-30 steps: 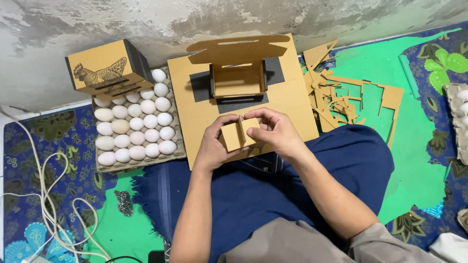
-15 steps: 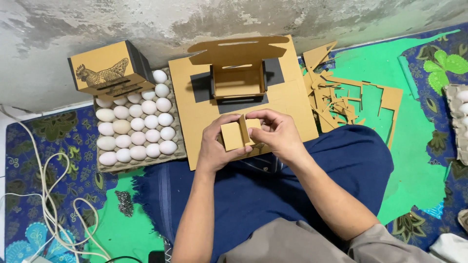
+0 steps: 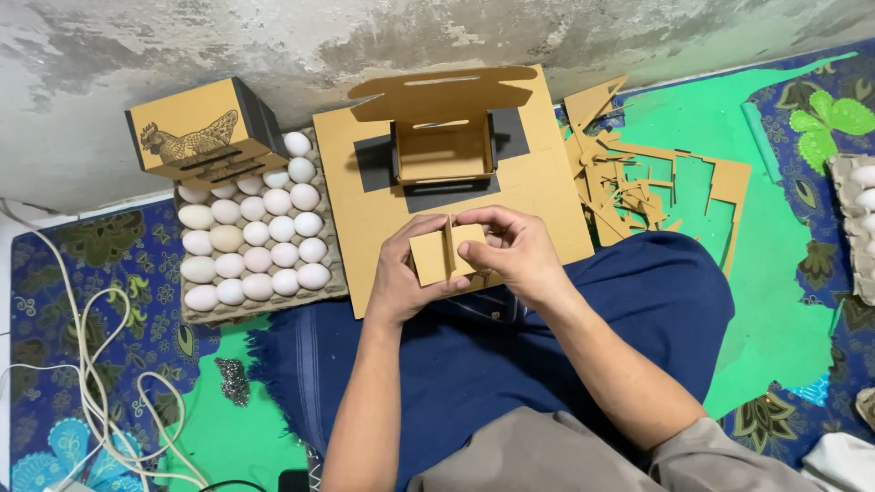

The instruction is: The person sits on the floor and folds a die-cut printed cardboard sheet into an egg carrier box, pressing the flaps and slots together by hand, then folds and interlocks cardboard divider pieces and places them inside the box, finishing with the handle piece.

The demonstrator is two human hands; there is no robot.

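Observation:
Both hands hold a small cardboard divider piece, made of slotted brown cards crossing each other, just above my lap. My left hand grips its left side from below. My right hand pinches its right side and top edge. Just beyond the hands lies a flat brown cardboard sheet with a half-folded open box standing on it. A tray of white eggs sits to the left, with a closed box printed with a hen resting on its far corner.
Cardboard offcuts lie on the green mat to the right. Another egg tray shows at the right edge. White cables coil on the floor at the left. A grey wall runs along the top.
The hands and the divider piece have shifted slightly; the fingers have re-gripped the cards. Nothing else moved.

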